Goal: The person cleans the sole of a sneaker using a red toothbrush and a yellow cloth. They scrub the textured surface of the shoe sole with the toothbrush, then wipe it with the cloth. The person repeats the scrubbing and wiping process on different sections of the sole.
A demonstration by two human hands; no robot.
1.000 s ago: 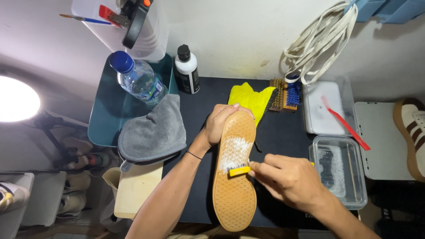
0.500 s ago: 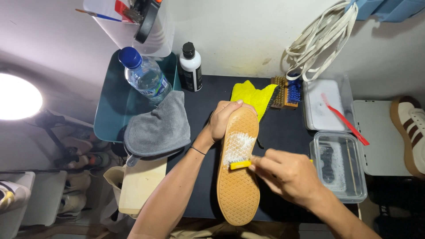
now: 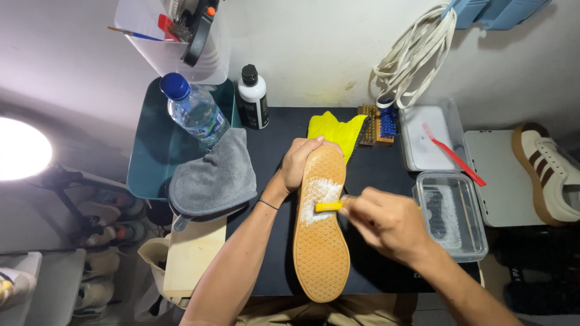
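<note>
A shoe point(image 3: 320, 241) lies sole-up on the black table point(image 3: 272, 199), its tan gum sole facing me with white foam on the forefoot. My left hand point(image 3: 300, 160) grips the toe end and holds it steady. My right hand point(image 3: 386, 223) is closed on a small yellow brush point(image 3: 328, 206), whose head rests on the foamy patch of the sole.
A grey cloth point(image 3: 211, 178) drapes over a teal tray point(image 3: 148, 157) with a water bottle point(image 3: 193, 111). A black-capped white bottle point(image 3: 253, 99), yellow cloth point(image 3: 335, 130), brushes point(image 3: 377, 124), a clear water tub point(image 3: 450, 214), a lidded box with a red tool point(image 3: 450, 154), laces point(image 3: 411, 60) and a second shoe point(image 3: 547, 172) surround the work.
The brush has shifted slightly across the foamy forefoot of the sole. My left hand keeps its hold on the toe. The view has drifted a little.
</note>
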